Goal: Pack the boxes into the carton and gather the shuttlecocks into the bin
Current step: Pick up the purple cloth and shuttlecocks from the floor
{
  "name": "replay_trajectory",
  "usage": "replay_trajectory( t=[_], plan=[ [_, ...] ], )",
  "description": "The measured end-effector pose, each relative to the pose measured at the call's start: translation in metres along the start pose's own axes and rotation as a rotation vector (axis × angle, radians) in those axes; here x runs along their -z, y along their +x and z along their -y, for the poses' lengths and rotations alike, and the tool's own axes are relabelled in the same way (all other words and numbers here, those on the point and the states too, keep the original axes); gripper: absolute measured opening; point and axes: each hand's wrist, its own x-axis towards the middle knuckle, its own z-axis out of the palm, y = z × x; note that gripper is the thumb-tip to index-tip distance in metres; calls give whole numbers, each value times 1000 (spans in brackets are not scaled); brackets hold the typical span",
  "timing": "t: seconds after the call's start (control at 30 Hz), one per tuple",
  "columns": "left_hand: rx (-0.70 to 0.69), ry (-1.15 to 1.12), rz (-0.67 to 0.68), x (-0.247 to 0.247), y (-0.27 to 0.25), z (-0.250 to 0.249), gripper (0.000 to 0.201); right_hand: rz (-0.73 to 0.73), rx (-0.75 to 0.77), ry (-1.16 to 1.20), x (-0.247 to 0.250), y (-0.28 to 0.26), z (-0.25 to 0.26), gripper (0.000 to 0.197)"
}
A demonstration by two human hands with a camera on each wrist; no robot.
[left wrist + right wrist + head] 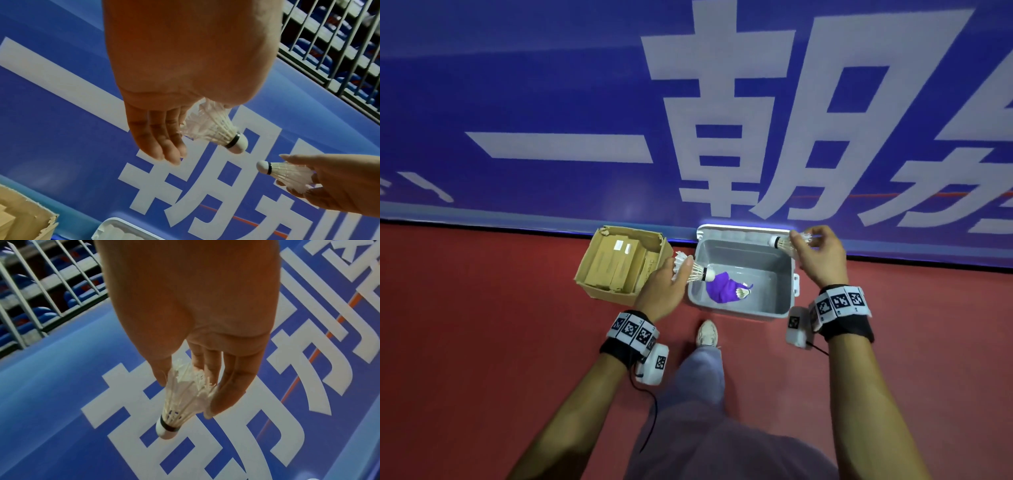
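Seen from above, looking down at two bare forearms with patterned wrist bands. Left hand (666, 286) pinching a white feathered shuttlecock with a black-banded cork tip (693, 270) by its feathers, between thumb and forefinger, other fingers straight and together, cork pointing toward the right hand, poised over the near-left rim of an open grey plastic bin (784, 298). Right hand (820, 255) loosely curled around the feathers of a second white shuttlecock (782, 244), cork pointing back toward the left hand, held above the far-right corner of that bin. Between and below both hands, inside the bin, a crumpled purple cloth (720, 291) with a third white shuttlecock (743, 293) lying just beside it. Just outside the left hand, a torn brown cardboard carton (599, 284) on the red floor (482, 325), filled with flat tan cardboard boxes (616, 265) packed side by side. Beyond both hands, a blue banner with large white characters (705, 120). Below the hands, a white shoe (707, 334) and grey trouser leg (700, 394). From the wrist views, metal railing (333, 40) above the banner
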Motion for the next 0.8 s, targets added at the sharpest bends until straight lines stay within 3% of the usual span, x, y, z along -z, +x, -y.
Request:
replay_trajectory(
  t=[0.13,0.27,0.37,0.47,0.6,0.73,0.8],
  plan=[
    [56,30,71,2,102,7,52,35,-100,24,-39,74,-12,38],
    [71,150,172,-15,205,17,51,87,-221,8,-69,120,-44,35],
    [106,294,283,-33,254,19,52,101,-378,-6,-93,144,-80,35],
    [166,488,399,-59,286,37,62,118,-526,-62,-125,171,-129,37],
    [265,622,467,-97,309,71,55,219,-668,-170,-159,208,-207,51],
    [375,569,473,-131,319,116,51,291,-694,-184,-181,243,-286,83],
    [383,584,521,-146,323,135,42,423,-675,-296,-183,256,-310,75]
  ],
)
